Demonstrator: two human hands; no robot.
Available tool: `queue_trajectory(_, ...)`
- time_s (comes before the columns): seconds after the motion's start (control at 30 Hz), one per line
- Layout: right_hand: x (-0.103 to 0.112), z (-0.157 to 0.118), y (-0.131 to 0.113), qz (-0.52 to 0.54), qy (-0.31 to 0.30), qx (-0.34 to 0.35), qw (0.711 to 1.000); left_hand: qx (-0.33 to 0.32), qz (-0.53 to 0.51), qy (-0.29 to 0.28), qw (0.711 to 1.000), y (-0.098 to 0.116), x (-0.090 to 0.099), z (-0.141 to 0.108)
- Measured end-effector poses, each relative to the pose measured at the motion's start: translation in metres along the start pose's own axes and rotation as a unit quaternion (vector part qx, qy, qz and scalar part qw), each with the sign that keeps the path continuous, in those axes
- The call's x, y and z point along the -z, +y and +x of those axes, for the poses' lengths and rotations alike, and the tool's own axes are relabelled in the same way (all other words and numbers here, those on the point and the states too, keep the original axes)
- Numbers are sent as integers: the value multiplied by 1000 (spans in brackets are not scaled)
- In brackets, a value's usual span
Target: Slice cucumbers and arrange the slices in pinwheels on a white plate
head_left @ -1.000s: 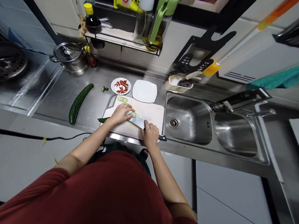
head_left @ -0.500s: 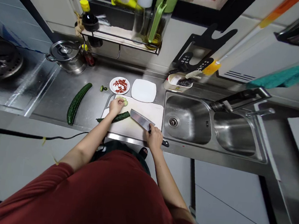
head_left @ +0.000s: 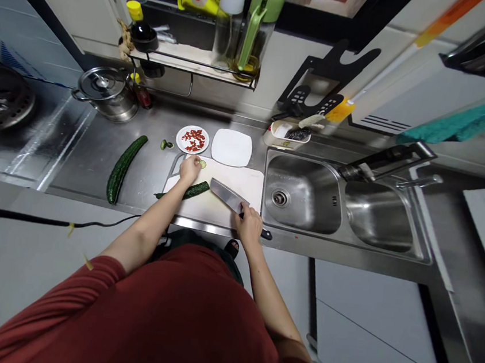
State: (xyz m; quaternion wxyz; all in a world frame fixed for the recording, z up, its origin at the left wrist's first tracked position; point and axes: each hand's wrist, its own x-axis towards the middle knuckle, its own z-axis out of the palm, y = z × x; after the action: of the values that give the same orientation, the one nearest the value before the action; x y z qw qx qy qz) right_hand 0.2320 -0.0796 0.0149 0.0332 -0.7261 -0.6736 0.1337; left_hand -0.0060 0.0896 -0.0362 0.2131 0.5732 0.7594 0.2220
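Observation:
My left hand (head_left: 189, 169) is at the upper left of the white cutting board (head_left: 238, 176), its fingers closed on pale cucumber slices (head_left: 202, 164), one edge showing past the fingertips. Most of what it grips is hidden. Below it, a cut cucumber piece (head_left: 197, 190) lies slantwise on the board, partly behind my left wrist. In my right hand (head_left: 248, 224) is the handle of a kitchen knife (head_left: 225, 194). Its broad blade rests low over the board, pointing up and left, just right of the cucumber's cut end.
Behind the board stand a plate of chopped red pieces (head_left: 192, 140) and a white square plate (head_left: 231, 147). A whole cucumber (head_left: 125, 168) and small green ends (head_left: 163, 145) lie left. A steel pot (head_left: 106, 93) is further back; a double sink (head_left: 304, 194) adjoins the board's right.
My left hand has shifted slightly over the cucumber slices, so fewer of them show. The knife and my right hand have stayed nearly still. The whole view has moved a little.

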Motion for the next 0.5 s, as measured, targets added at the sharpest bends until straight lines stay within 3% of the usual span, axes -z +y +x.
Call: queue_trajectory(0.5, -5, -1, 1, 12, 16, 7, 1000, -19, 45, -2, 999, 7, 4, -1)
